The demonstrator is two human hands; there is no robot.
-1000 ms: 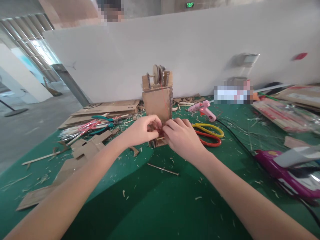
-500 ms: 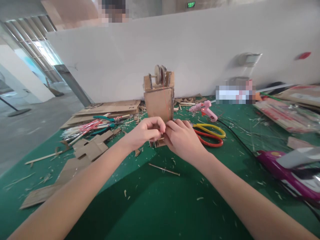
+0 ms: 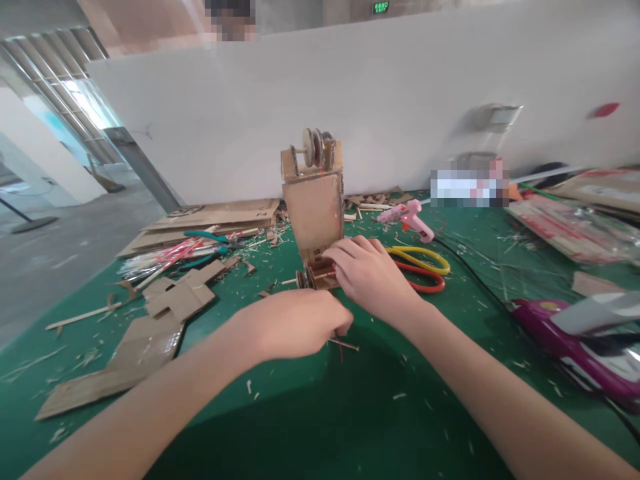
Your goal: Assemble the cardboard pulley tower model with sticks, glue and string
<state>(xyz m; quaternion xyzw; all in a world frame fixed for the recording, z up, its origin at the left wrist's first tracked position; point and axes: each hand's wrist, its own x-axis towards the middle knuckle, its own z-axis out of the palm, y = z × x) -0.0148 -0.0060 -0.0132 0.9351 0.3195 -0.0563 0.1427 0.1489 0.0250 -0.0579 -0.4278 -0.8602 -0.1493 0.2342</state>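
Note:
A cardboard tower (image 3: 316, 210) stands upright on the green table, with pulley wheels (image 3: 316, 148) on a stick at its top. From them a thin red string (image 3: 327, 188) runs down its front. Another stick axle with cardboard discs (image 3: 305, 279) sits at its base. My left hand (image 3: 300, 323) is closed in front of the base; a red string end hangs below its pinched fingertips. Curled at the base's right side, my right hand (image 3: 367, 273) has its fingertips close to the axle; what they grip is hidden. A thin wooden stick (image 3: 350, 345) lies just beyond my left fingertips.
Red-and-yellow-handled scissors (image 3: 425, 270) and a pink glue gun (image 3: 411, 219) lie to the right, with a purple-and-white tool (image 3: 565, 340) nearer. Cardboard pieces (image 3: 150, 333) and teal-handled pliers (image 3: 207, 248) are on the left. A white partition (image 3: 400, 100) stands behind.
My left hand has moved down and toward me, away from my right hand, and the string end shows below it. The base axle and discs are uncovered. My right hand stays nearly in place.

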